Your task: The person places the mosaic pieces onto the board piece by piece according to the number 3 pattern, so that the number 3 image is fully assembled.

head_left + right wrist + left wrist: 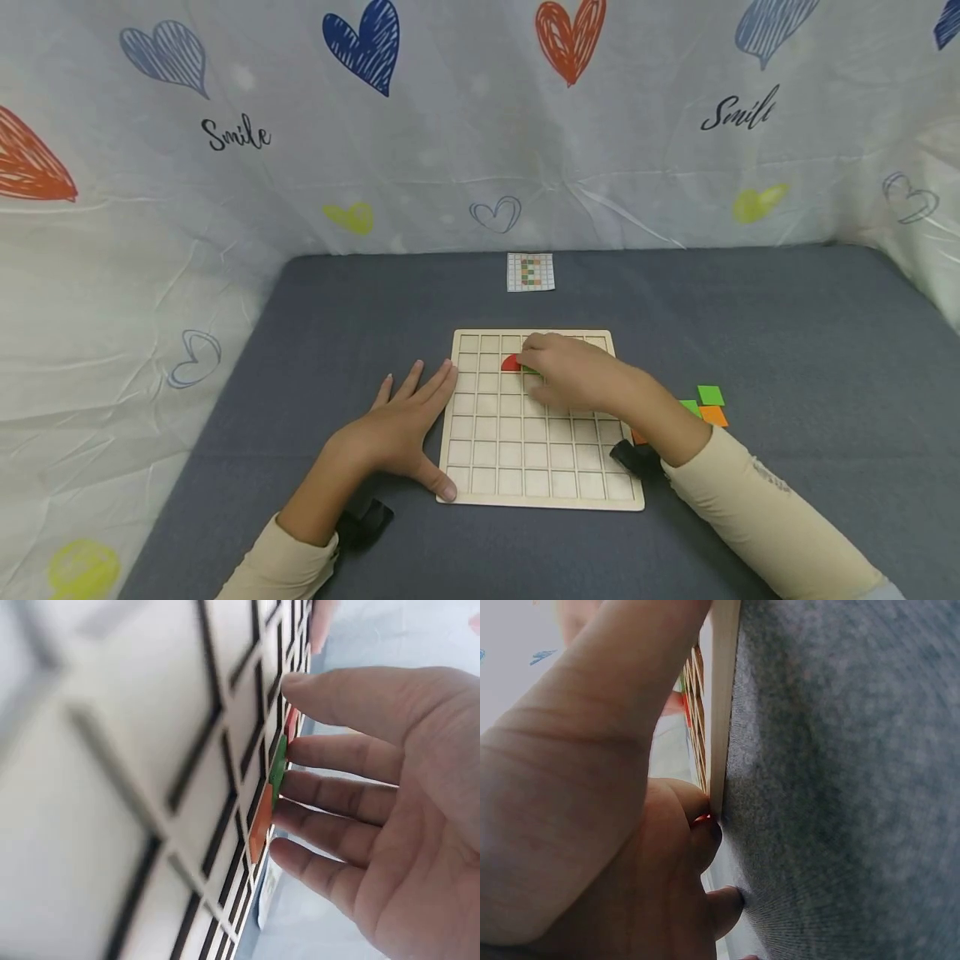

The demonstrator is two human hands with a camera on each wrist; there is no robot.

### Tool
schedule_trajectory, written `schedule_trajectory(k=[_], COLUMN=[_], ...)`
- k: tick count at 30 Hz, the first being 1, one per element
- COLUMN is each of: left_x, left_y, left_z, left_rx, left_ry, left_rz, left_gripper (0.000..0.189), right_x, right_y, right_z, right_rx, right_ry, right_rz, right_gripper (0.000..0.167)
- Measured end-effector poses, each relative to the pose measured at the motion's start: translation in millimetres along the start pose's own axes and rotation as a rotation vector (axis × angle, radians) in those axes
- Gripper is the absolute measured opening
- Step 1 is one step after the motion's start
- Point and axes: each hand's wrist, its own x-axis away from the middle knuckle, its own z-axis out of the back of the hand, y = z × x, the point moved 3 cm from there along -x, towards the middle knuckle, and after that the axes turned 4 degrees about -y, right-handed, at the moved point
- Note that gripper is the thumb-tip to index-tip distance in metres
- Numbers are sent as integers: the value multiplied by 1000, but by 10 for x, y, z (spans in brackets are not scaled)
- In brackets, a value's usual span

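Observation:
A pale wooden grid board (510,454) lies flat on the grey tabletop. Against its left side rests my left hand (397,429), fingers spread along the edge and thumb on the near left corner. My right hand (577,375) reaches over the far part of the board with fingers extended. In the right wrist view its fingertips touch or nearly touch a green tile (278,769) and an orange tile (261,825) set in the grid. A red rounded piece (511,363) sits beside the green one, partly covered by the fingers.
Right of the board, partly behind my forearm, lie loose tiles, among them a green tile (710,395) and an orange tile (713,416). A small printed grid card (530,272) lies at the table's far edge. Behind hangs a white curtain (450,133) with hearts.

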Motion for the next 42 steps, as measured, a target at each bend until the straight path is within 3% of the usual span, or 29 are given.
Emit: schedule_trajectory(k=[10,15,20,24,28,35,42], left_x=[-12,-14,-21,-22,-16,-21,-14], left_y=[4,10,11,14,16,19,12], left_z=[-8,-7,-13,-14,-13,5,3], left_rx=[-5,-7,-15,-25,-27,-22,-9], left_ry=[-4,-5,-8,-10,-13,-7,-13], left_rz=[4,11,14,9,9,5,2], left_gripper=[153,153,154,154,153,154,153], right_x=[506,794,1109,1333,1509,1706,1753], right_y=[-41,52,230,400,514,475,397], right_z=[-122,-114,-42,13,-3,-141,-222], right_rx=[45,2,-63,-81,-69,-76,-20], right_ry=[81,106,148,139,113,127,184], right_rz=[118,79,-16,-116,-158,-142,-119], right_gripper=[35,38,42,36,24,30,37])
